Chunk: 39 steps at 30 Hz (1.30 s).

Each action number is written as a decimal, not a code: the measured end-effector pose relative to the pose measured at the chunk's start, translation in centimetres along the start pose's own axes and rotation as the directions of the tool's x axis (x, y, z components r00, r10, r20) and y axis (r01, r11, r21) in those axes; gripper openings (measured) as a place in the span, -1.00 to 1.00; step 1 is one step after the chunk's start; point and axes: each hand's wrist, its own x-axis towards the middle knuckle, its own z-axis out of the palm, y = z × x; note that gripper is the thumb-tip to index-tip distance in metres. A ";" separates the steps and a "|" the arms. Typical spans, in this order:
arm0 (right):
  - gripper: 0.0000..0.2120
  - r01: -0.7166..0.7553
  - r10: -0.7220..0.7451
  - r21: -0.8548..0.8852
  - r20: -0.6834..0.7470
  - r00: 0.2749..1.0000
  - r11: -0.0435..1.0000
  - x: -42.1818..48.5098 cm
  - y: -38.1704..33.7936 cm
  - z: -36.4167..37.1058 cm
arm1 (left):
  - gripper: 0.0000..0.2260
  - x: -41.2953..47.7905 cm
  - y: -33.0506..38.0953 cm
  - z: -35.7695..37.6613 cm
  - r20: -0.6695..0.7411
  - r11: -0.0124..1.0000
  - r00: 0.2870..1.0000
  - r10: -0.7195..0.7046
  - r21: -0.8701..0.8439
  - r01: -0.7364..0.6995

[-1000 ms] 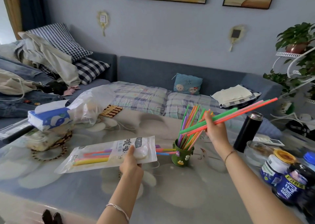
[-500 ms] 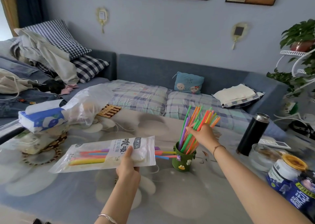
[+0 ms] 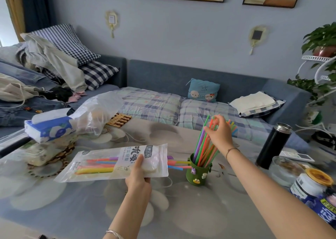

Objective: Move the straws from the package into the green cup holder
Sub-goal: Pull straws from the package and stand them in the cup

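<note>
The right hand [image 3: 219, 135] rests among the tops of the straws [image 3: 203, 147] standing in the green cup holder [image 3: 198, 173]; whether its grip clenches any or has let go, I cannot tell. Likely it is settling them upright. At nine o'clock from the holder, the left hand [image 3: 139, 178] has its grip clenched on the package [image 3: 101, 164], held level above the desk [image 3: 72, 202], its open end toward the holder so the remaining straws [image 3: 98, 166] pull out easily.

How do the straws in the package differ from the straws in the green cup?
The package straws lie flat, sealed in plastic, with ends poking out the open side; the cup straws stand nearly upright, fanned out and bare. The left hand grips the package; the right hand touches the cup bundle. Both sets are brightly coloured.
</note>
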 end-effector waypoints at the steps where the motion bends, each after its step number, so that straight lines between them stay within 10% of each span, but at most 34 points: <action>1: -0.52 0.021 -0.020 0.025 -0.043 0.999 0.999 0.1 -0.4 -0.3 | -0.47 -0.2 0.1 0.0 0.003 1.000 1.000 0.000 0.001 0.000; 7: -0.65 0.164 -0.118 0.189 -0.234 0.965 0.968 -3.6 -2.1 -1.2 | -0.51 -2.1 0.6 0.2 0.012 1.000 1.000 0.000 -0.003 0.000; 16: -0.71 -0.376 0.212 0.525 0.347 0.914 0.763 -14.2 -3.5 2.3 | -0.50 -6.0 1.6 0.3 0.081 0.998 0.995 0.051 0.034 -0.054; 26: -0.83 -0.232 0.108 0.638 0.229 0.968 0.734 -17.4 -6.1 1.0 | -0.50 -8.1 2.6 -0.4 0.031 0.999 0.999 0.043 -0.026 -0.042; 32: -0.87 -0.336 0.346 0.848 0.197 0.917 0.409 -15.4 -5.6 -1.5 | -0.47 -8.0 3.3 -0.6 0.008 0.997 1.000 0.030 -0.075 -0.029; 39: -0.79 -0.437 0.266 0.664 0.349 0.899 0.606 -16.2 -6.9 -0.4 | -0.45 -9.0 2.2 -0.2 -0.007 0.998 1.000 -0.028 -0.048 0.028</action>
